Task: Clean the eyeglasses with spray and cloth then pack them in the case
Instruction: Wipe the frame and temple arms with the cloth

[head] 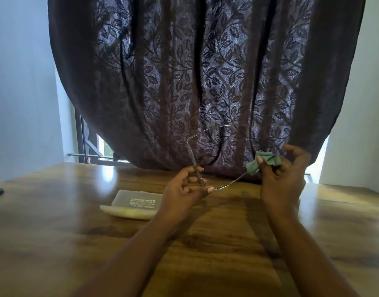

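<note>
So from my remote seat, left to right: the case [137,205] sits on the desk [55,221], looks shut from here, just left of the left hand [185,189]. No spray bottle anywhere in view, fwiw.

Left hand's grip is a fingertip pinch on the end of one temple arm of the eyeglasses [214,151], which are held up in the air above the desk, arms unfolded. That's a thin rimless-looking frame hanging off one skinny arm, so my worry is twist: any hard rub could bend the arm or stress the hinge.

Right hand [280,179] has its grip around the green cloth [264,160], bunched over the other temple arm, up by the lens as far as I can tell. The bunched cloth could snag there, or one pinch could slip and drop the glasses on the desk. I can't tell how clean the lenses are.
</note>
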